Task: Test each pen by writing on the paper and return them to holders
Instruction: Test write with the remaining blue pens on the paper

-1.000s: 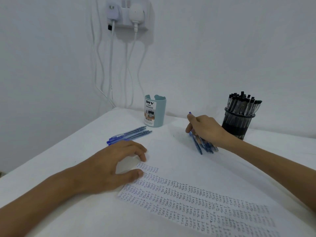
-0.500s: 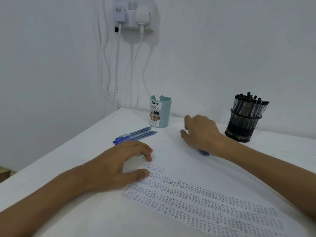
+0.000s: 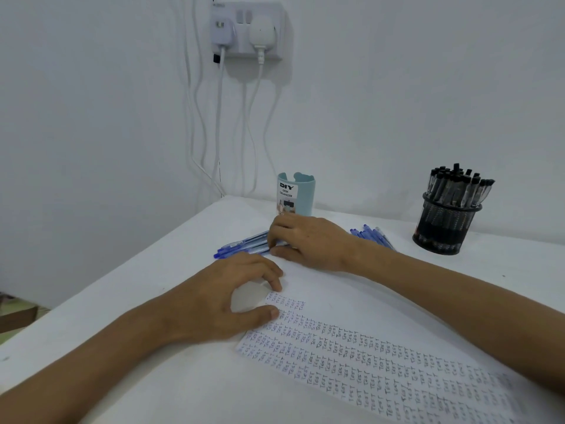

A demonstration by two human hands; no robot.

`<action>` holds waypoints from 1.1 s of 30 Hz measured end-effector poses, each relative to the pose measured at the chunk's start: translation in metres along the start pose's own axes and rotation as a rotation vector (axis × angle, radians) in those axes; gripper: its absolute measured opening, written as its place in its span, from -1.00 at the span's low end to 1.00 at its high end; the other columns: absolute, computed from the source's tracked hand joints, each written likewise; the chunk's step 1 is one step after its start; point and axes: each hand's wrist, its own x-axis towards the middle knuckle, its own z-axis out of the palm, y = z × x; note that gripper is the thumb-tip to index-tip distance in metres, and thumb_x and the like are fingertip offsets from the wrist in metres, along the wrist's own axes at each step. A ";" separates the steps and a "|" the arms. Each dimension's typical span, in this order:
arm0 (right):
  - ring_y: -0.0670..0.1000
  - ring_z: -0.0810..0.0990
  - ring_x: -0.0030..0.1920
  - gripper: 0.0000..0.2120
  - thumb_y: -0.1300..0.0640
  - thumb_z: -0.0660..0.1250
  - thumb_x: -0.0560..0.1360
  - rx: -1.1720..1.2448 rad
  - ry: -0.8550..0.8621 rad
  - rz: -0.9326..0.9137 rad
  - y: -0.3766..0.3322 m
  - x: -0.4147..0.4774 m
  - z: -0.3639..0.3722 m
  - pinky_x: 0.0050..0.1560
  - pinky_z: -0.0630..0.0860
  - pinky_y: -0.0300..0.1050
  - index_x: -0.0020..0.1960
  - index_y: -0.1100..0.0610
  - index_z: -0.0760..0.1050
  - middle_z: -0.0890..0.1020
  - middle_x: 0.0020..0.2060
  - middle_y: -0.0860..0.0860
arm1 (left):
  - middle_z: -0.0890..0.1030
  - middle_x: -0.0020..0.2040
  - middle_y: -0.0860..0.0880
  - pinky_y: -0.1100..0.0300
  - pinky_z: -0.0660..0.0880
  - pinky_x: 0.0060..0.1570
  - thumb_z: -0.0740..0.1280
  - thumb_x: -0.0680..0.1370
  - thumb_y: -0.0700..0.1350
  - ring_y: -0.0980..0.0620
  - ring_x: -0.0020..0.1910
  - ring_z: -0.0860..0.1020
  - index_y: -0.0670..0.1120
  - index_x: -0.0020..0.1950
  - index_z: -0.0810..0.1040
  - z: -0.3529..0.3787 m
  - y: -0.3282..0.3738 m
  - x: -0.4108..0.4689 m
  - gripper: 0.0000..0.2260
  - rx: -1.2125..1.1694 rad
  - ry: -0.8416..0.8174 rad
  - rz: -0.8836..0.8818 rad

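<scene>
White table (image 3: pixel 137 286) — left hand (image 3: pixel 226 298) rests loose on the paper (image 3: pixel 351 347), right hand (image 3: pixel 308 243) pinches several blue pens (image 3: pixel 241 247); one could slip out.

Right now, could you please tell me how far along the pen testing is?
Done: paper carries TEST rows; mesh holder is full of black pens. In hand: right hand touches one blue pile. Left: it and the other blue pile lie outside the teal holder.

Head-worn camera looks forward and down over the table (image 3: pixel 183 377) toward the wall (image 3: pixel 397 102).
</scene>
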 end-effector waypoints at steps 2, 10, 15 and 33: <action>-0.02 0.47 0.14 -0.80 -0.01 0.21 0.69 0.007 -0.051 0.021 0.002 -0.002 -0.002 0.00 0.51 -0.06 0.15 0.10 0.50 0.56 0.10 -0.02 | 0.54 0.32 0.27 0.21 0.39 0.36 0.45 0.56 0.18 0.16 0.39 0.48 0.15 0.20 0.58 0.000 0.000 0.000 -0.74 0.007 -0.001 0.003; 0.00 0.44 -0.07 -0.82 0.04 0.12 0.71 0.094 -0.099 0.171 0.016 -0.024 -0.017 -0.02 0.46 -0.07 0.16 0.12 0.41 0.54 0.08 0.01 | 0.54 0.32 0.25 0.21 0.39 0.36 0.45 0.57 0.16 0.16 0.39 0.49 0.14 0.20 0.59 -0.001 0.001 0.001 -0.75 -0.002 -0.006 0.009; -0.03 0.34 -0.12 -0.61 -0.21 0.07 0.62 0.015 0.053 0.247 0.023 -0.037 -0.012 -0.11 0.38 -0.15 -0.03 0.10 0.40 0.43 -0.13 -0.04 | 0.53 0.34 0.26 0.20 0.39 0.37 0.42 0.57 0.19 0.16 0.40 0.47 0.15 0.20 0.57 -0.001 0.001 0.001 -0.74 0.002 -0.012 0.000; -0.05 0.53 -0.41 -0.44 -0.17 0.06 0.69 0.767 0.461 0.675 -0.013 -0.046 -0.030 -0.39 0.48 -0.22 -0.14 0.16 0.66 0.60 -0.37 0.16 | 0.49 0.38 0.28 0.20 0.34 0.40 0.39 0.54 0.28 0.18 0.45 0.41 0.20 0.23 0.54 0.000 0.003 -0.001 -0.68 0.002 -0.029 -0.022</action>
